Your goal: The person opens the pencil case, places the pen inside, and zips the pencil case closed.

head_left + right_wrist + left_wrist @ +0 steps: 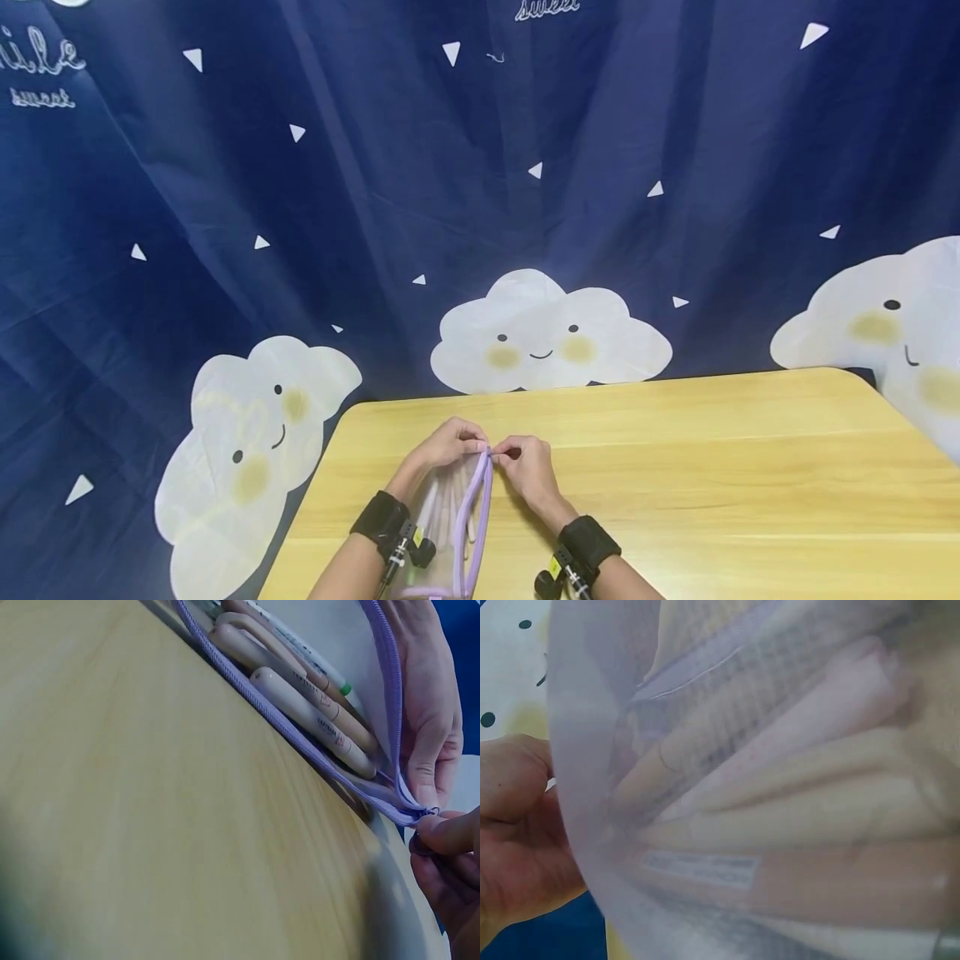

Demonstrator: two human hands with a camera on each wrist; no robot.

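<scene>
A see-through pencil pouch with a purple zipper lies near the table's front. Its zipper gapes along the right side. Inside are several pens, beige, brown and white, one with a green band. My left hand pinches the far end of the pouch beside the zipper's end. At that same end, my right hand pinches the zipper pull between thumb and forefinger; the fingers mostly cover the pull. Through the translucent wall, the left wrist view shows the pens up close, partly blurred.
The pouch rests on a light wooden table with rounded corners. Behind it hangs a dark blue curtain printed with white clouds and triangles. A black wrist strap with a small camera is on each arm.
</scene>
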